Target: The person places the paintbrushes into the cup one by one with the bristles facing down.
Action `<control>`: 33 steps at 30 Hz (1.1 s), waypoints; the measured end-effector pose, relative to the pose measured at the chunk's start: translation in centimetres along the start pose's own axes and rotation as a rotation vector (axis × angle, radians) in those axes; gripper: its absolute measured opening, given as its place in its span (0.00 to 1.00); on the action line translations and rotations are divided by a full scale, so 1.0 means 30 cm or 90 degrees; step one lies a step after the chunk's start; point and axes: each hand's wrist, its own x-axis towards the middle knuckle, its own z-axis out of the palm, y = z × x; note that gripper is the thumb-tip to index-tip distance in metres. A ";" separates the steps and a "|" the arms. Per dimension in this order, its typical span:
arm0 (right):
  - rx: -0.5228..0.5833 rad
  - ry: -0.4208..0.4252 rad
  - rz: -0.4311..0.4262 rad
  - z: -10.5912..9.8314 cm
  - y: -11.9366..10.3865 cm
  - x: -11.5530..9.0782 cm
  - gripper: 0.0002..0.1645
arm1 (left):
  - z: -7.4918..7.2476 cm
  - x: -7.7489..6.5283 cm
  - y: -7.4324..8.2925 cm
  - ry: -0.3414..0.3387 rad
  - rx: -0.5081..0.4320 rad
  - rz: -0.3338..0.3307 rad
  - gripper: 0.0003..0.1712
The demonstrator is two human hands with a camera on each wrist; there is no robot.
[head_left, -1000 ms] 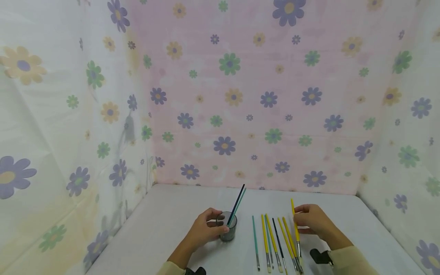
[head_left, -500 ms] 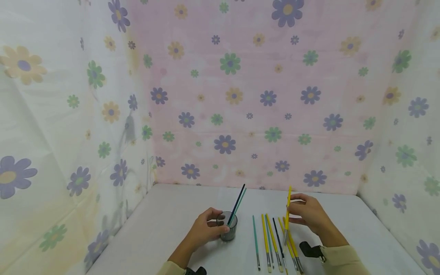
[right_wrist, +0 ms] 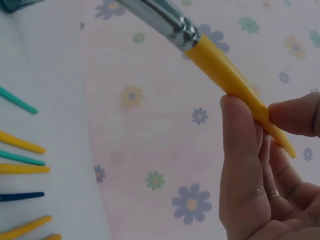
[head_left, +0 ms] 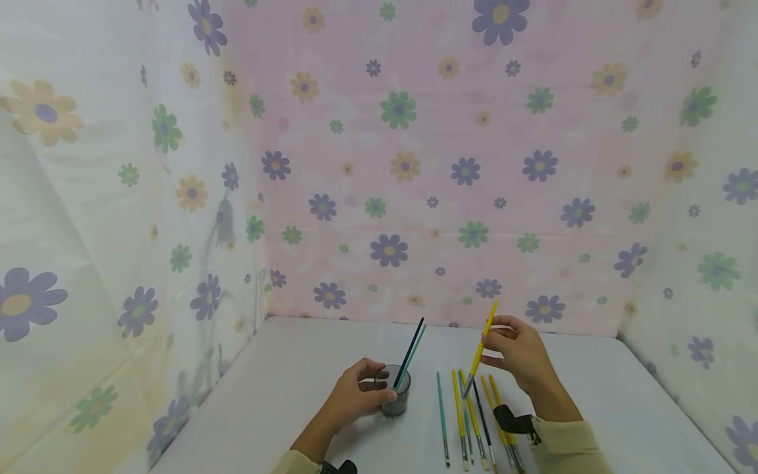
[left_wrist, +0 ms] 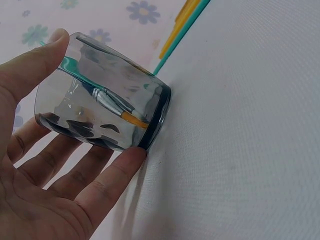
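Observation:
My left hand (head_left: 358,393) grips a smoky clear glass (head_left: 395,405), thumb on one side and fingers on the other. A dark-handled paintbrush (head_left: 416,336) and a teal-handled paintbrush (head_left: 418,339) lean in it, handles up. In the left wrist view their bristles are near the base of the glass (left_wrist: 117,67). My right hand (head_left: 524,359) pinches a yellow paintbrush (head_left: 480,352) between thumb and fingers. It is tilted, bristle end down and to the left, above the row of brushes. In the right wrist view its metal ferrule (right_wrist: 162,20) shows, but the bristles are out of frame.
Several brushes lie side by side on the white table (head_left: 296,368), handles pointing away: a teal brush (head_left: 442,415) at the left, then yellow, teal and dark ones, with yellow brushes (head_left: 496,408) at the right. Flowered cloth walls (head_left: 367,131) stand behind and at both sides.
My right hand has lifted the yellow paintbrush from the right end of the row and carried it up and left, tilting it. The left hand and glass stay in place.

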 end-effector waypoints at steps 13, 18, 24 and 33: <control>0.038 0.084 -0.025 0.057 -0.058 -0.003 0.27 | -0.001 0.015 0.014 -0.010 -0.005 -0.001 0.39; 0.060 0.103 -0.047 0.093 -0.057 0.000 0.27 | -0.012 0.021 0.016 -0.013 -0.012 -0.006 0.41; 0.087 0.093 -0.099 0.157 -0.032 0.009 0.26 | -0.025 0.024 0.019 -0.014 -0.008 -0.010 0.42; 0.109 0.107 -0.156 0.228 -0.012 0.006 0.24 | -0.024 0.025 0.017 -0.012 -0.012 -0.013 0.42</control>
